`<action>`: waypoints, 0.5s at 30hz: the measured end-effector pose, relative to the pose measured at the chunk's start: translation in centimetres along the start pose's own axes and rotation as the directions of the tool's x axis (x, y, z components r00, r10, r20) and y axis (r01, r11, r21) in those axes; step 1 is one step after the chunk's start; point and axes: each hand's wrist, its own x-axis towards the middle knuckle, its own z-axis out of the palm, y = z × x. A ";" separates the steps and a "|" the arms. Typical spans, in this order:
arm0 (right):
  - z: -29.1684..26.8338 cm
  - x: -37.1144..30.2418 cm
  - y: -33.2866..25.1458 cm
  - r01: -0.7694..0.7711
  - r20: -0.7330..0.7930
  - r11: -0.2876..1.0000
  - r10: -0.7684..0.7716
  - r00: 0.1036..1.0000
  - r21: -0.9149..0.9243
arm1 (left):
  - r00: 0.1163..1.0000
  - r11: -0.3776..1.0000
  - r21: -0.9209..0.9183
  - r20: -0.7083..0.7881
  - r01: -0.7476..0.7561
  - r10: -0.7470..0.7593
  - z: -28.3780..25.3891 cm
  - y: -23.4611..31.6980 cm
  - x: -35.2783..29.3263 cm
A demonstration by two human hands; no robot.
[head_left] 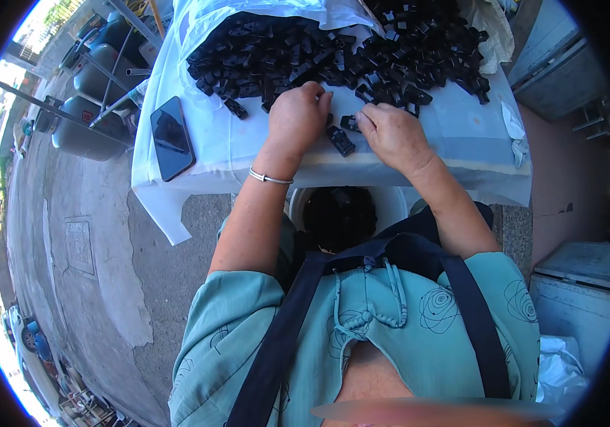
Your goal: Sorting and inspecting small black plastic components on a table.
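Note:
A heap of small black plastic parts [276,53] covers the far side of a table with a white cloth [227,142]. My left hand [298,117] is closed at the heap's near edge, its fingers curled and partly hidden, so what it grips cannot be made out. Just to the right, my right hand [394,135] pinches a small black plastic part [350,123] between thumb and fingers. Between the two hands a loose black part [340,141] lies on the cloth. Another loose part [235,108] rests left of my left hand.
A dark phone [172,139] lies at the table's left. Below the table edge, between my legs, stands a white bucket [395,206] with black contents. Gas cylinders [84,128] stand on the ground at far left. A metal cabinet [579,285] is at right.

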 end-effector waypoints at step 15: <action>2.1 0.7 1.0 0.392 -0.364 0.891 -0.295 0.884 0.230 | 0.977 0.938 -0.341 0.174 -0.062 0.127 -1.7 -0.8 -1.8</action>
